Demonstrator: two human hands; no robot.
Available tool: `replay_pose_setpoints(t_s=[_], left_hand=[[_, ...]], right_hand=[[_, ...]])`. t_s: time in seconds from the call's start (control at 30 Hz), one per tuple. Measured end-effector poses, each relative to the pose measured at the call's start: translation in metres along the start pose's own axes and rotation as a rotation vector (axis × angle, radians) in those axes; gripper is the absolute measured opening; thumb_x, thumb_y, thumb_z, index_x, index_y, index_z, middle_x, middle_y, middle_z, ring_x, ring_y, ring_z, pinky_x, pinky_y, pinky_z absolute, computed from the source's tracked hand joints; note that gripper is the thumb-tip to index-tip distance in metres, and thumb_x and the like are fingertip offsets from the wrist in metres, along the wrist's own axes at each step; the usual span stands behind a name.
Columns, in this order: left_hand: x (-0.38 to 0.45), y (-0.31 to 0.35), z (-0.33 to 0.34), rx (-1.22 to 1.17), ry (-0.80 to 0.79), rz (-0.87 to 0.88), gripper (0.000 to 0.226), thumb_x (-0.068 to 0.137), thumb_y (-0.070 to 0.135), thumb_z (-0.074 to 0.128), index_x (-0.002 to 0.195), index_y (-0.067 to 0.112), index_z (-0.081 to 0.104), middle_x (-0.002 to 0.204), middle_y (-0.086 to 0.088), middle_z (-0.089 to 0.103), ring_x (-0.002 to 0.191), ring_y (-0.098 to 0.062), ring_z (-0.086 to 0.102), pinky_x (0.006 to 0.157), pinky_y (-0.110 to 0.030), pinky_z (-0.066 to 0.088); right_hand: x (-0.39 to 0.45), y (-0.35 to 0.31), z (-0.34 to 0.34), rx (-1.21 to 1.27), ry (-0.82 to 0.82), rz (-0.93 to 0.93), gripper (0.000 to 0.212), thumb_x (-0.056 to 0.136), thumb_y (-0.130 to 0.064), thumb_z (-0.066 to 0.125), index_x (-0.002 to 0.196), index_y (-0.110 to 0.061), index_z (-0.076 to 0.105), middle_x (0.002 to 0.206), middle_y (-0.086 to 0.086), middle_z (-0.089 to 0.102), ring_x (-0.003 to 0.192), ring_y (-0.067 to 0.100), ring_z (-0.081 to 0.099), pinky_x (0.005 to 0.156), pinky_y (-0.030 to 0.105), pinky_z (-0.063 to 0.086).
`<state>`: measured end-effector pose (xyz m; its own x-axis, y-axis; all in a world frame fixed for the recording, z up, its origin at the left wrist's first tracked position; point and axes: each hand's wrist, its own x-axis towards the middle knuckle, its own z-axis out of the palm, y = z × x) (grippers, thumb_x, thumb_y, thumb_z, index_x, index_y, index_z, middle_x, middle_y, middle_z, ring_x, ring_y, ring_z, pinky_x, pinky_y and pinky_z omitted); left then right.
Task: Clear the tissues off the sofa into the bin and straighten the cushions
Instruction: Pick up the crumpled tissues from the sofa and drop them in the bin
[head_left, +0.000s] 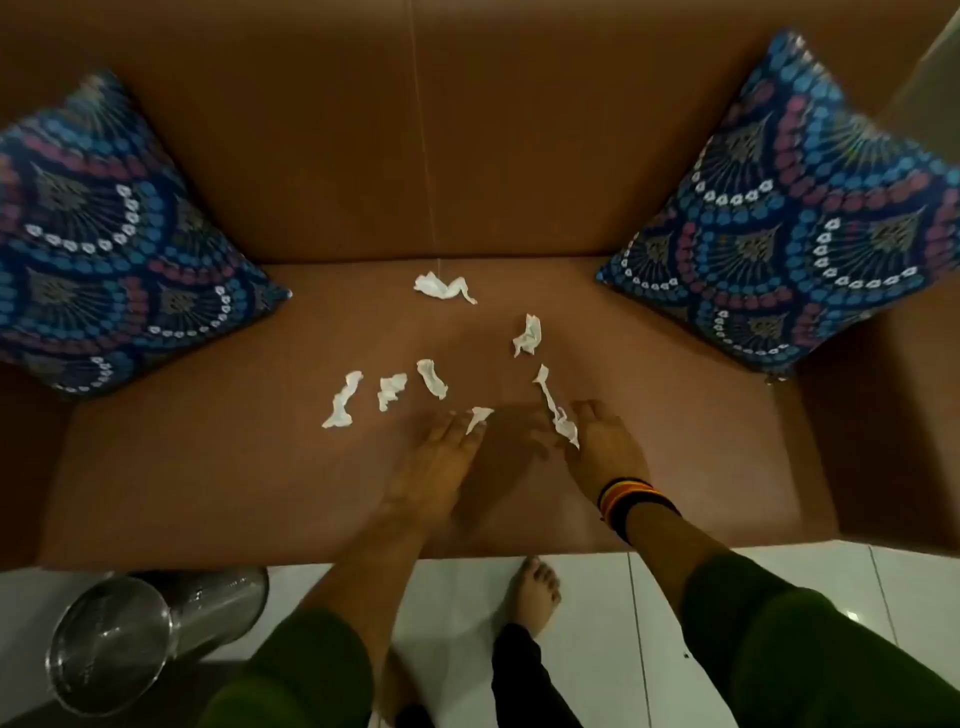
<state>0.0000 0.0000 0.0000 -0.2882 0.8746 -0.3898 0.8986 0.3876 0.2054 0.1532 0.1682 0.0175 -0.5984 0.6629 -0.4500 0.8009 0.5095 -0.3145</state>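
Several crumpled white tissues lie on the brown sofa seat (208, 467): one at the back (441, 287), one to the right (528, 335), three in a row (343, 400) (390, 389) (432, 378). My left hand (441, 467) reaches palm down, its fingertips pinching a small tissue (478, 417). My right hand (605, 452), bangles at the wrist, grips the lower end of a long twisted tissue (553, 408). Two blue patterned cushions lean tilted in the sofa corners, left (104, 249) and right (795, 228). A metal bin (119, 639) stands on the floor at lower left.
White floor tiles (779, 566) run along the sofa's front edge. My bare foot (535, 592) stands close to the sofa. The sofa arms rise at both sides, and the backrest (415, 130) is behind the tissues.
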Motion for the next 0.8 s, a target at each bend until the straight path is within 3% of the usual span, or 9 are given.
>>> replay_pose_setpoints(t_s=[0.13, 0.23, 0.33, 0.47, 0.57, 0.67, 0.8], left_hand=[[0.027, -0.009, 0.032, 0.110, -0.002, -0.022, 0.084, 0.100, 0.001, 0.054, 0.165, 0.018, 0.002, 0.174, -0.006, 0.005, 0.161, -0.025, 0.007, 0.129, -0.035, 0.008], [0.043, -0.011, 0.047, 0.066, 0.051, -0.122, 0.077, 0.100, 0.005, 0.058, 0.163, 0.018, 0.017, 0.170, -0.006, 0.022, 0.156, -0.024, 0.027, 0.124, -0.034, 0.029], [0.054, -0.010, 0.050, 0.011, 0.056, -0.212, 0.064, 0.100, 0.003, 0.055, 0.158, 0.016, 0.033, 0.159, -0.007, 0.039, 0.139, -0.027, 0.050, 0.110, -0.038, 0.050], [0.056, -0.006, 0.048, -0.037, 0.054, -0.221, 0.051, 0.098, -0.002, 0.054, 0.147, 0.013, 0.052, 0.147, -0.009, 0.052, 0.126, -0.031, 0.061, 0.103, -0.041, 0.056], [0.049, -0.001, 0.040, -0.130, 0.048, -0.279, 0.040, 0.099, 0.001, 0.057, 0.137, 0.011, 0.064, 0.141, -0.009, 0.061, 0.116, -0.029, 0.069, 0.102, -0.036, 0.057], [0.041, 0.001, 0.033, -0.191, 0.050, -0.311, 0.028, 0.098, 0.011, 0.065, 0.126, 0.009, 0.071, 0.132, -0.008, 0.068, 0.108, -0.028, 0.073, 0.099, -0.034, 0.057], [0.036, 0.001, 0.027, -0.194, 0.095, -0.270, 0.030, 0.095, 0.016, 0.067, 0.125, 0.017, 0.072, 0.138, -0.006, 0.061, 0.118, -0.025, 0.067, 0.102, -0.032, 0.054]], right_hand=[[0.022, 0.026, 0.031, 0.041, -0.026, 0.061, 0.053, 0.090, -0.017, 0.069, 0.139, -0.012, 0.049, 0.138, 0.012, 0.054, 0.122, 0.035, 0.054, 0.098, 0.044, 0.052], [0.042, 0.031, 0.047, 0.090, 0.003, 0.082, 0.061, 0.086, -0.020, 0.073, 0.140, -0.015, 0.047, 0.132, 0.012, 0.058, 0.117, 0.035, 0.057, 0.091, 0.044, 0.054], [0.051, 0.031, 0.052, 0.188, 0.013, 0.114, 0.049, 0.087, -0.009, 0.067, 0.131, -0.024, 0.052, 0.117, 0.011, 0.069, 0.103, 0.037, 0.066, 0.084, 0.041, 0.057], [0.041, 0.042, 0.052, 0.268, 0.080, 0.199, 0.040, 0.086, -0.001, 0.060, 0.122, -0.019, 0.060, 0.104, 0.012, 0.074, 0.095, 0.037, 0.069, 0.076, 0.029, 0.052], [0.033, 0.051, 0.043, 0.315, 0.101, 0.245, 0.034, 0.082, 0.000, 0.068, 0.111, -0.017, 0.072, 0.105, 0.009, 0.074, 0.094, 0.029, 0.071, 0.079, 0.023, 0.048], [0.038, 0.053, 0.030, 0.285, 0.128, 0.289, 0.017, 0.084, -0.004, 0.068, 0.096, -0.010, 0.079, 0.109, 0.012, 0.072, 0.096, 0.032, 0.069, 0.085, 0.030, 0.053], [0.054, 0.040, 0.018, 0.247, 0.093, 0.244, 0.024, 0.088, -0.016, 0.070, 0.108, -0.006, 0.078, 0.127, 0.012, 0.066, 0.112, 0.031, 0.065, 0.099, 0.032, 0.049]])
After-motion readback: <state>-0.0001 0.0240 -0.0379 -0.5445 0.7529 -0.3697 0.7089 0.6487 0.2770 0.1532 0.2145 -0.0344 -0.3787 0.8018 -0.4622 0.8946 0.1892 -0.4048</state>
